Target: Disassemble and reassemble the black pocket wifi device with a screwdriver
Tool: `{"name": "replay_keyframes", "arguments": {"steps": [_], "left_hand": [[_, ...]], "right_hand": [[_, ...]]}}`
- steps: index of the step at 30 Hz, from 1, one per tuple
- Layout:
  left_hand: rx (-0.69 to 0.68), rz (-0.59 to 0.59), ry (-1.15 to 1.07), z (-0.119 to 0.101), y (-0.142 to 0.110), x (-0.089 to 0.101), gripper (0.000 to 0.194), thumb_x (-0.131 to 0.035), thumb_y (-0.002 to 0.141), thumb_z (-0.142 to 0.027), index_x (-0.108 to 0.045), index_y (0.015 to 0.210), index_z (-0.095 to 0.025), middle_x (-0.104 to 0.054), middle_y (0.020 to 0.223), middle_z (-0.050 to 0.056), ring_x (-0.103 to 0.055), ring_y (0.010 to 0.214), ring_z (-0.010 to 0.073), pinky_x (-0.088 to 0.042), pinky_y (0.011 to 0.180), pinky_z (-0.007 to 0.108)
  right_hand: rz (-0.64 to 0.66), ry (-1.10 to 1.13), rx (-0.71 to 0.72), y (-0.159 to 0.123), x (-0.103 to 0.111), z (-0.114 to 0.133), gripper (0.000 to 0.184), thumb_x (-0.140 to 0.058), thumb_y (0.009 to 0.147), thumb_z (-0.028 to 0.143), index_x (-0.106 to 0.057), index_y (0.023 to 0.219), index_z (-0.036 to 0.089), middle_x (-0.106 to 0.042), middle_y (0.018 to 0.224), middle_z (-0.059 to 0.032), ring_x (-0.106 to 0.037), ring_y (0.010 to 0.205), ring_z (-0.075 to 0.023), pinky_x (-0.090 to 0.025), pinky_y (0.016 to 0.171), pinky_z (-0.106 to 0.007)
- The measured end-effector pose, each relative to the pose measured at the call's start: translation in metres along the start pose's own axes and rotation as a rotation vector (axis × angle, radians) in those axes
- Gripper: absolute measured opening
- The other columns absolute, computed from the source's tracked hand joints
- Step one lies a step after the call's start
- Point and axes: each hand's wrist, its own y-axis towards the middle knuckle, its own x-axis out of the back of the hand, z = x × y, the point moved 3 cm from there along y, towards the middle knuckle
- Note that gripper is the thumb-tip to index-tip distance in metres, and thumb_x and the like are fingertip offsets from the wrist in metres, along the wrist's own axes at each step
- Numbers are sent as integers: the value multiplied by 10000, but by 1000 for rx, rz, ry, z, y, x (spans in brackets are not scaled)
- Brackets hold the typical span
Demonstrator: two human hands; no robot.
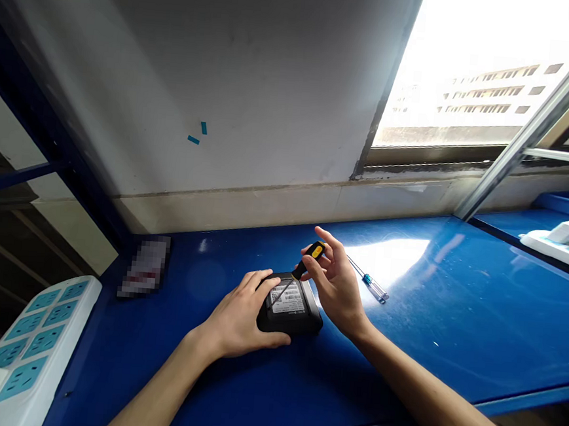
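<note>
A flat black device (pixel 300 324) with a white barcode label (pixel 289 300) on its upper face lies on the blue table. My left hand (pixel 241 315) grips its left side, thumb along the near edge and fingers over the far edge. In my right hand (pixel 336 279) is a screwdriver (pixel 305 262) with a black and yellow handle. Its shaft slants down and left across the label, and the tip reaches the device's left part beside my left hand; whether it sits in a screw I cannot tell. To the right lie slim screwdrivers with clear blue handles (pixel 374 288).
A white power strip (pixel 88 289) with teal sockets stands at the left, a blurred packet (pixel 145 266) behind it. Another power strip (pixel 557 251) and a blue tray (pixel 568 201) are at the far right. The wall (pixel 253 105) and window border the table's back.
</note>
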Motion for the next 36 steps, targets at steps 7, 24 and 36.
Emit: {"name": "replay_keyframes", "arguments": {"steps": [7, 24, 36], "left_hand": [[17, 13, 12, 0, 0, 0, 961, -864, 705, -561, -466, 1504, -207, -383, 1630, 135, -327, 1520, 343, -394, 1212, 517], [19, 22, 15, 0, 0, 0, 971, -838, 728, -601, -449, 1524, -203, -368, 1646, 128, -317, 1529, 337, -371, 1227, 510], [37, 35, 7, 0, -1, 0, 979, -803, 745, -645, -420, 1545, -231, -346, 1660, 120, -318, 1530, 350, -386, 1213, 537]], "right_hand": [[-84, -150, 13, 1, 3, 1, 423, -707, 884, 522, -637, 1209, 262, -638, 891, -7, -639, 720, -162, -604, 628, -317], [-228, -233, -24, 19, 29, -1, 680, -551, 964, 585, -442, 1542, 243, -567, 751, 16, -636, 638, -181, -617, 628, -369], [-71, -491, -230, 35, 53, -21, 338, -709, 832, 434, -707, 1086, 211, -610, 654, 40, -602, 460, -143, -471, 514, -294]]}}
